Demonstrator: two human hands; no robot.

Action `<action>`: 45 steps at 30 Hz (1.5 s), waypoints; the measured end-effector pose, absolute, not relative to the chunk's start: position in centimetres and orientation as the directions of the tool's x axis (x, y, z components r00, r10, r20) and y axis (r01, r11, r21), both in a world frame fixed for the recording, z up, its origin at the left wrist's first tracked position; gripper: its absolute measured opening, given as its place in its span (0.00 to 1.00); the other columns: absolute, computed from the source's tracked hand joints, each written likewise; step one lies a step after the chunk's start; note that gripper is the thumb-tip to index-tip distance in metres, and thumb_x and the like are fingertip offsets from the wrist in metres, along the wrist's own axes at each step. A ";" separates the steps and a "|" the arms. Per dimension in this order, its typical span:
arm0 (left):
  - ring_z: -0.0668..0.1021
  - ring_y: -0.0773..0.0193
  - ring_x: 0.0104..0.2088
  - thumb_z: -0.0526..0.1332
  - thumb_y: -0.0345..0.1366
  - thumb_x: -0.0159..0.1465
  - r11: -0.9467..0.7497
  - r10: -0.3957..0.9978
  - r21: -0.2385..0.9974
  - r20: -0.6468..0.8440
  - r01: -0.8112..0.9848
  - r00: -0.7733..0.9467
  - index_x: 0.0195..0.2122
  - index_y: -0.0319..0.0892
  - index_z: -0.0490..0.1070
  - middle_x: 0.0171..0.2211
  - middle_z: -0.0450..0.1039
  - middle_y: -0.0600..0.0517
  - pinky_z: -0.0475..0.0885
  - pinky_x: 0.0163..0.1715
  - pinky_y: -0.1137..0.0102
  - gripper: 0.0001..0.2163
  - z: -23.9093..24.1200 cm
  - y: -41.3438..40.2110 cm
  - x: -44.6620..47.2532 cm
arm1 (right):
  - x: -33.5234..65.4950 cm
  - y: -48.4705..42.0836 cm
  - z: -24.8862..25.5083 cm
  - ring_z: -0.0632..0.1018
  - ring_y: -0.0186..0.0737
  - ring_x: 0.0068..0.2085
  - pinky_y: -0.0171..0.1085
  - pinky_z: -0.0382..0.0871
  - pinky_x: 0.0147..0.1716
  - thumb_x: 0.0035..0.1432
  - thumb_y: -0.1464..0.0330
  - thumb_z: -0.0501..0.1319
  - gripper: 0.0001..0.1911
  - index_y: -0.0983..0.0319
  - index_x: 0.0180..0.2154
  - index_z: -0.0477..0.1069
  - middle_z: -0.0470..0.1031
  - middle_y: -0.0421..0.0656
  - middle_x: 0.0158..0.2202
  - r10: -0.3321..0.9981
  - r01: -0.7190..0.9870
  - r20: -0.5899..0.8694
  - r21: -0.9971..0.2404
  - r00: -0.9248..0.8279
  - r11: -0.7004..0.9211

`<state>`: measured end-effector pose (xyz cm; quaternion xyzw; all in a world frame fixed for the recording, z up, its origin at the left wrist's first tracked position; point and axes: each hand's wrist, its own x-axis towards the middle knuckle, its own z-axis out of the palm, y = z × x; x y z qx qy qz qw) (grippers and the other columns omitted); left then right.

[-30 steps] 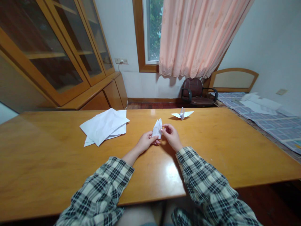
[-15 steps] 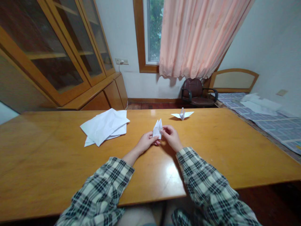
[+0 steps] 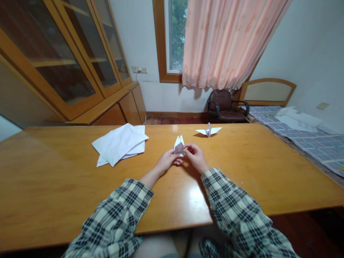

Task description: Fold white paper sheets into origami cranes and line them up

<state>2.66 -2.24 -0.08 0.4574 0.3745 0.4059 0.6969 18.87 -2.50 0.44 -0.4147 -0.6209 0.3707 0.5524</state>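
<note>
Between my hands is a small piece of folded white paper (image 3: 179, 146), held just above the table with two narrow points upward and a shaded flap facing me. My left hand (image 3: 167, 160) grips its lower left side, thumb in front and fingers behind. At its right edge, my right hand (image 3: 196, 154) pinches the paper between thumb and forefinger. A finished-looking paper crane (image 3: 209, 130) with spread wings stands beyond my right hand. Left of my hands lies a loose stack of white paper sheets (image 3: 120, 143).
The wooden table (image 3: 67, 200) stretches wide, its near edge by my lap. Behind it stand a glass-door cabinet (image 3: 88, 64) at left, a brown armchair (image 3: 224, 104), and a bed (image 3: 303, 125) at right. A pink curtain (image 3: 225, 43) covers part of the window.
The front flap of the folded paper has swung down and now shows a shaded face. Both hands stay in nearly the same place.
</note>
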 end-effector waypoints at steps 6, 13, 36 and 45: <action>0.79 0.68 0.25 0.70 0.38 0.54 0.256 0.914 0.937 -0.154 -0.239 0.376 0.40 0.35 0.72 0.29 0.77 0.49 0.74 0.28 0.75 0.16 -0.1 -2.2 2.7 | 18.7 -2.2 -0.1 0.71 0.35 0.31 0.35 0.66 0.30 0.53 0.64 0.62 0.12 0.59 0.41 0.68 0.73 0.40 0.35 0.928 0.019 0.369 -0.929 -0.043 0.370; 0.78 0.69 0.25 0.67 0.38 0.57 0.258 0.925 0.937 -0.169 -0.235 0.340 0.39 0.36 0.72 0.27 0.77 0.49 0.73 0.27 0.76 0.13 -0.1 -2.2 2.8 | 19.2 -2.4 0.2 0.72 0.37 0.34 0.36 0.66 0.33 0.56 0.68 0.60 0.07 0.59 0.34 0.76 0.73 0.43 0.34 0.878 0.210 0.459 -0.853 -0.138 0.479; 0.79 0.61 0.30 0.59 0.42 0.56 0.287 0.935 0.915 -0.205 -0.283 0.288 0.38 0.37 0.74 0.30 0.78 0.47 0.75 0.29 0.69 0.14 0.5 -2.4 2.4 | 18.9 -3.0 0.8 0.71 0.39 0.41 0.36 0.68 0.33 0.55 0.73 0.59 0.09 0.58 0.33 0.78 0.66 0.45 0.41 0.873 0.261 0.469 -0.833 -0.133 0.487; 0.78 0.64 0.27 0.63 0.50 0.56 0.281 0.938 0.904 -0.188 -0.321 0.292 0.35 0.38 0.73 0.25 0.76 0.51 0.74 0.29 0.71 0.18 0.3 -2.3 2.3 | 18.9 -3.3 1.3 0.71 0.41 0.42 0.37 0.69 0.33 0.56 0.72 0.59 0.09 0.58 0.34 0.79 0.66 0.46 0.41 0.864 0.246 0.479 -0.828 -0.158 0.504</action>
